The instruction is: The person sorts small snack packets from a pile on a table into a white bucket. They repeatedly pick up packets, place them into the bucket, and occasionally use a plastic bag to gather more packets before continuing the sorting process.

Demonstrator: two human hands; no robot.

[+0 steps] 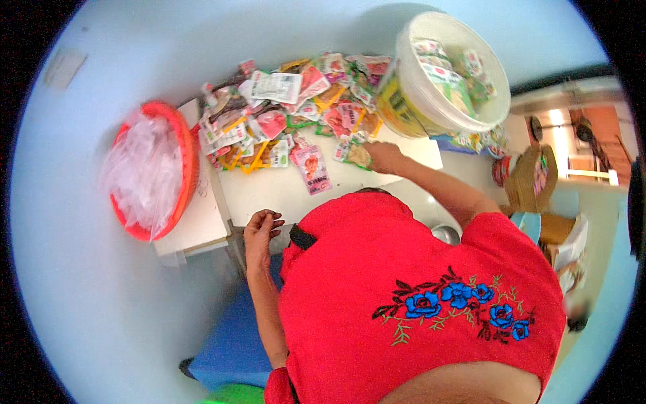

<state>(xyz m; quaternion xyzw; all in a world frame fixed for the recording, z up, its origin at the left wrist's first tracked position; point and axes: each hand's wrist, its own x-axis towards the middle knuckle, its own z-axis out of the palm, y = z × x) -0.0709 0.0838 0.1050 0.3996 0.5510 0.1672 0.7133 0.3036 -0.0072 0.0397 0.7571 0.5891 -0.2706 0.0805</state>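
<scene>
My right hand [386, 157] reaches over the white tabletop [262, 194], its fingers on the right edge of a green-and-white snack packet [357, 154]. Just left of that packet, a pink snack packet [313, 170] lies flat, apart from my hands. Behind both spreads a heap of mixed small snack packets [303, 106] in pink, yellow, green and white. My left hand [261, 233] hovers at the table's near edge with loosely curled fingers and nothing in it.
A red plastic basket [189, 166] with clear plastic bags [146, 171] stands at the left. At the back right is a tilted white bucket [404, 103] containing packets. A metal bowl [446, 234] sits by my right arm; an open cardboard box [527, 184] is farther right.
</scene>
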